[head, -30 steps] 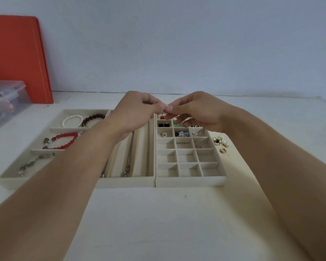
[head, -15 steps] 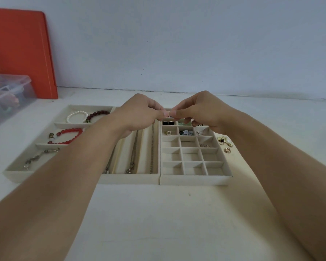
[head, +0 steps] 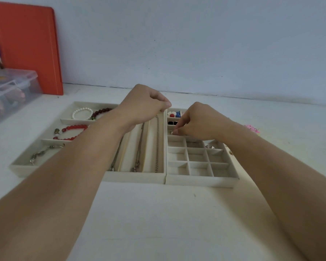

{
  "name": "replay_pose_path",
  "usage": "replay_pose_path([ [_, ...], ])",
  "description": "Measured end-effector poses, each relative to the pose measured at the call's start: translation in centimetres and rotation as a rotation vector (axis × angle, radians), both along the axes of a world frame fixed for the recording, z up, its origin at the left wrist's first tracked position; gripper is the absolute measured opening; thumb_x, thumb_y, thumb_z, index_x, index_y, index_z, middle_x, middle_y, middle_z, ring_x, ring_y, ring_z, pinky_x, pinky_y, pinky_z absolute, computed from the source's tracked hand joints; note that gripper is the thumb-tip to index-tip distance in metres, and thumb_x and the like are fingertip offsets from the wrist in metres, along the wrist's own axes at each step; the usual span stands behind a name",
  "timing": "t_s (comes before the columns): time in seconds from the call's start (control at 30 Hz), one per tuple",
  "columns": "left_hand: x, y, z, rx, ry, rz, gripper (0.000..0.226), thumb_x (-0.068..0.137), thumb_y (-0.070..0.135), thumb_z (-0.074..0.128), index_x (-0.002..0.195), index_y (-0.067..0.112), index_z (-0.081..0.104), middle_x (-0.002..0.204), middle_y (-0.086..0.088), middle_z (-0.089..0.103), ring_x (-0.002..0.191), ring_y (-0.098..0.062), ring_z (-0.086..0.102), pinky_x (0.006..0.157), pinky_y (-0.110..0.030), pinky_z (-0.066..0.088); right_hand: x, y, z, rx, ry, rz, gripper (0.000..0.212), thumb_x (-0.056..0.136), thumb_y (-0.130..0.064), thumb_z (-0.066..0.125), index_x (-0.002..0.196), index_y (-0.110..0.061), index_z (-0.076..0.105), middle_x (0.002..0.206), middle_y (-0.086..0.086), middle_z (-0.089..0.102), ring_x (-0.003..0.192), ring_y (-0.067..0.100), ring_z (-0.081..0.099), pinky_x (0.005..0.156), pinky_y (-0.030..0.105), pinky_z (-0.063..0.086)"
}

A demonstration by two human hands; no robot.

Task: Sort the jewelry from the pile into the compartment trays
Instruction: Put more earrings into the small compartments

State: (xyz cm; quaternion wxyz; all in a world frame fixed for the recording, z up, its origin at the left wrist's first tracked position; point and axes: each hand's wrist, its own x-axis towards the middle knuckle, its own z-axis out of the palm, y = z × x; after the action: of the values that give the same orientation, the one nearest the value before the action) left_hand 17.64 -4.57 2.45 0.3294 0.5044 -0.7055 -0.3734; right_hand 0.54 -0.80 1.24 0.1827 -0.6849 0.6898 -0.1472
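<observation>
Pinching a tiny silvery piece (head: 171, 132) between thumb and fingertip, the right hand (head: 199, 122) hovers low over the upper cells of the grid tray (head: 201, 179), right of centre in the frame; its grip is clamped on that piece, too small to identify. Up and to the left, the left hand (head: 145, 106) has its fingers curled together above the seam between two trays; I cannot tell whether anything sits in that grip. Just above the right hand, the grid tray's top cell holds white, red and blue studs (head: 174, 114), and black pieces (head: 172, 123) lie in the cell below. Its lower cells show bare lining. Touching its left wall is the long-slot tray (head: 134, 178), where chains (head: 157, 146) lie stretched along the slots under the left forearm. Further left, the bracelet tray (head: 17, 169) carries a white bead bracelet (head: 82, 112) and a dark red one (head: 102, 111) in its top section, a bright red one (head: 72, 131) in the middle, and a metal chain bracelet (head: 43, 152) in the lowest. Something small and pink (head: 252, 128) lies on the worktop (head: 149, 223) beyond the right wrist. A clear plastic box (head: 9, 91) and an orange board (head: 28, 48) stand at the upper left against the wall.
</observation>
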Motion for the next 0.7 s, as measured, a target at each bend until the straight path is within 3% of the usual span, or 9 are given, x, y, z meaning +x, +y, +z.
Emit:
replay_pose_path([
  [0.17,-0.14,0.03,-0.04,-0.001,0.005,-0.004,0.007,0.092,0.022,0.071,0.091,0.019,0.078,0.081,0.010,0.068,0.070,0.003,0.055,0.064,-0.015,0.041,0.09,-0.45,-0.25,0.016,0.037,-0.025,0.005,0.084,-0.035,0.079,0.083,-0.031,0.077,0.076,-0.016,0.051,0.086,0.012,0.053,0.073,0.025,0.040],
  [0.43,-0.37,0.23,-0.13,0.000,0.000,-0.012,0.006,0.091,0.022,0.072,0.088,0.021,0.077,0.080,0.011,0.068,0.067,0.004,0.055,0.063,-0.015,0.040,0.40,-1.02,-0.44,0.053,0.108,-0.040,0.013,0.086,-0.039,0.076,0.094,-0.030,0.080,0.083,-0.008,0.059,0.092,0.018,0.061,0.087,0.034,0.053],
  [0.6,-0.48,0.29,-0.19,0.001,-0.005,-0.015,0.006,0.090,0.023,0.073,0.091,0.019,0.078,0.083,0.010,0.069,0.069,0.004,0.055,0.063,-0.014,0.040,0.44,-0.86,-0.16,0.081,0.107,-0.044,0.020,0.086,-0.042,0.075,0.097,-0.026,0.079,0.076,-0.004,0.058,0.084,0.020,0.060,0.080,0.033,0.051],
  [0.7,-0.45,0.21,-0.20,-0.001,-0.003,-0.007,0.006,0.091,0.022,0.072,0.089,0.021,0.077,0.081,0.010,0.068,0.067,0.003,0.054,0.061,-0.014,0.040,0.14,-0.65,0.33,0.065,0.096,-0.051,0.015,0.086,-0.040,0.075,0.088,-0.026,0.080,0.078,0.000,0.064,0.079,0.019,0.060,0.071,0.032,0.049],
])
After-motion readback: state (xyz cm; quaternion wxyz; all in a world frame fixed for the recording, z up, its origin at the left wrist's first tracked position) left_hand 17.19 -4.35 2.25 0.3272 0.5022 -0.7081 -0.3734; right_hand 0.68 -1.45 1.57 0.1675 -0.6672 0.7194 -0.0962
